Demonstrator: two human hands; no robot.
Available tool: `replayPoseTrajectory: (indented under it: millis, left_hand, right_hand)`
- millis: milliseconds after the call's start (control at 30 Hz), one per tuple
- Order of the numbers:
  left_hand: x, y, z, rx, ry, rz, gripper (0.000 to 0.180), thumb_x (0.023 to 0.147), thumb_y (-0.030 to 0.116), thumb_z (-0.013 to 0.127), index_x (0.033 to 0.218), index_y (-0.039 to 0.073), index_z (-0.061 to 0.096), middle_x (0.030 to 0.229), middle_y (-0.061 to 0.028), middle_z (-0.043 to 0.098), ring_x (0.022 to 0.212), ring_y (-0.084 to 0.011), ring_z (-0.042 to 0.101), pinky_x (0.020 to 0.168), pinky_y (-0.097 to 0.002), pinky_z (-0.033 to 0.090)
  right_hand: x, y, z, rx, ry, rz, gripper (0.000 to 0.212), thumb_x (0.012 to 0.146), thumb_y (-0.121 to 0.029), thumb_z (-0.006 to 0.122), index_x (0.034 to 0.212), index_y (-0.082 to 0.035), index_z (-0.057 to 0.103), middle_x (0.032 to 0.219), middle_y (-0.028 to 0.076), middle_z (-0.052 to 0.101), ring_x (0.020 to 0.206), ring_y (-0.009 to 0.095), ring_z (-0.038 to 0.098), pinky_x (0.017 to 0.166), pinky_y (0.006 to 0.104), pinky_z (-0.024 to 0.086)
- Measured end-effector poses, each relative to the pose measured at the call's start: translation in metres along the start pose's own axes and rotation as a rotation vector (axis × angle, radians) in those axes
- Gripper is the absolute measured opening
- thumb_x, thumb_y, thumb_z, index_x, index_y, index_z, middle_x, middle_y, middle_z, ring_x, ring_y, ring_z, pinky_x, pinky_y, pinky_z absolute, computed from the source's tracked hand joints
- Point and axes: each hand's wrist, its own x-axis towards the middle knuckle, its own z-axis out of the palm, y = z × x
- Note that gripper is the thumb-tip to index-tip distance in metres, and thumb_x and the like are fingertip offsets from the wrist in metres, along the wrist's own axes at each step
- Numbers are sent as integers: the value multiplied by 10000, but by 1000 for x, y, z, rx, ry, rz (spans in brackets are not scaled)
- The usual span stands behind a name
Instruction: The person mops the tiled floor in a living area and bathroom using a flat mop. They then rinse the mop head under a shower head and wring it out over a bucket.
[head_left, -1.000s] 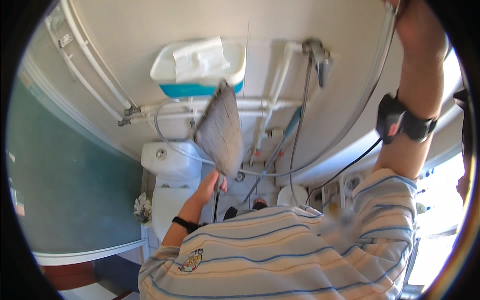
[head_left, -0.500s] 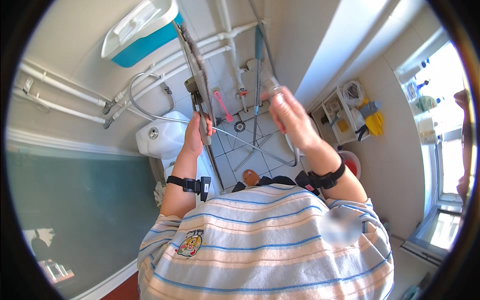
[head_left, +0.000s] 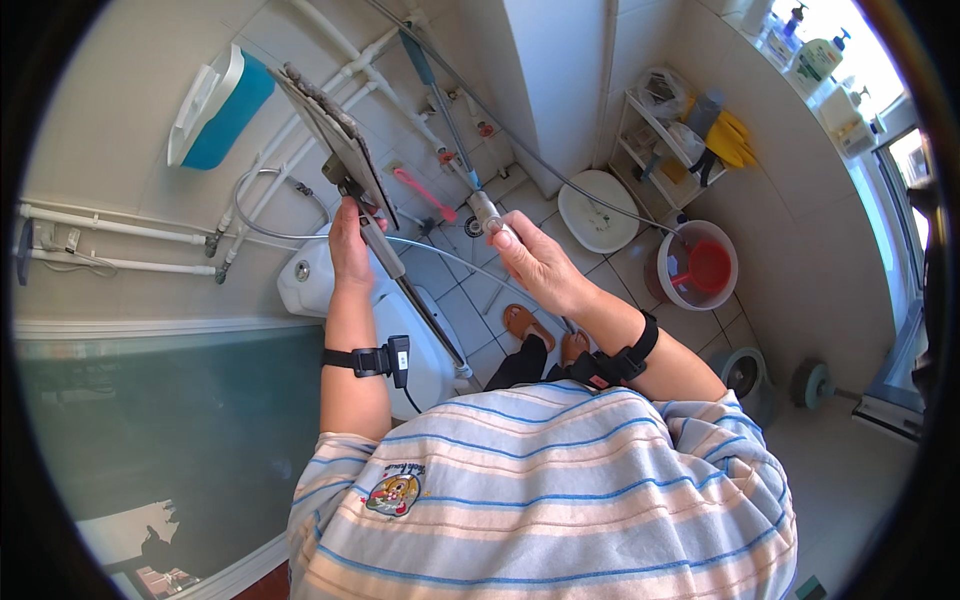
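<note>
My left hand (head_left: 350, 245) is wrapped around the grey pole of a flat mop (head_left: 335, 137), just below its head. The mop head is raised and tilted, its grey fuzzy pad facing up and to the right, while the pole slants down over the toilet. Gripped in my right hand (head_left: 540, 265) is a silver spray nozzle (head_left: 484, 212), pointing up and left. The nozzle is apart from the mop pad. A thin metal hose (head_left: 430, 248) runs from the wall piping, passes behind the mop pole and goes below my right hand, where its end is hidden.
The white toilet (head_left: 425, 360) stands under the mop pole. On the right are a white basin (head_left: 600, 215), a bucket (head_left: 735, 268) with a red dipper (head_left: 708, 266), and a shelf rack (head_left: 640, 165). A blue-handled pole (head_left: 416, 58) and a pink brush (head_left: 428, 195) are ahead.
My right hand has moved left and lower, closer to the mop, and the nozzle shows clearly. The view has turned, bringing the basin and bucket more into sight.
</note>
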Motion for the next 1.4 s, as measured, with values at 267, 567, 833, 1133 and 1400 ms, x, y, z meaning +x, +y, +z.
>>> replayPoseTrajectory:
  millis: [267, 567, 833, 1133, 1400]
  left_hand:
    - [-35, 2, 14, -165, -219, 76, 378, 981, 418, 402, 990, 64, 535, 806, -34, 552, 720, -130, 518, 669, -277, 417]
    - [-17, -23, 13, -334, -58, -114, 238, 894, 309, 521, 994, 97, 565, 790, -11, 557, 621, -116, 474, 548, -261, 388]
    - [-13, -61, -20, -200, -69, -154, 207, 906, 290, 511, 916, 98, 589, 710, -3, 546, 545, -98, 432, 502, -244, 344]
    - [-7, -64, -27, -181, 63, -99, 244, 909, 301, 503, 925, 74, 593, 741, -20, 574, 587, -113, 469, 526, -272, 366]
    - [-2, -67, -26, -91, 125, -71, 258, 904, 294, 496, 896, 59, 604, 736, -41, 591, 587, -134, 481, 533, -281, 375]
  right_hand:
    - [-29, -8, -1, 171, -69, -83, 467, 979, -532, 328, 965, -84, 455, 631, -37, 404, 478, 24, 341, 445, 172, 288]
    - [-40, 10, 47, 406, 48, -4, 439, 974, -513, 388, 896, -91, 479, 592, -25, 401, 503, 60, 357, 457, 214, 296]
    - [-36, 28, 74, 501, 32, 38, 377, 985, -448, 419, 884, -91, 483, 602, -27, 405, 516, 61, 358, 466, 217, 299]
    - [-41, 47, 91, 425, -42, 21, 332, 996, -395, 426, 876, -89, 472, 633, -44, 379, 556, 50, 339, 503, 212, 309]
    - [-36, 59, 94, 218, -1, 30, 396, 976, -461, 431, 949, -72, 506, 698, 10, 435, 658, 124, 415, 615, 279, 383]
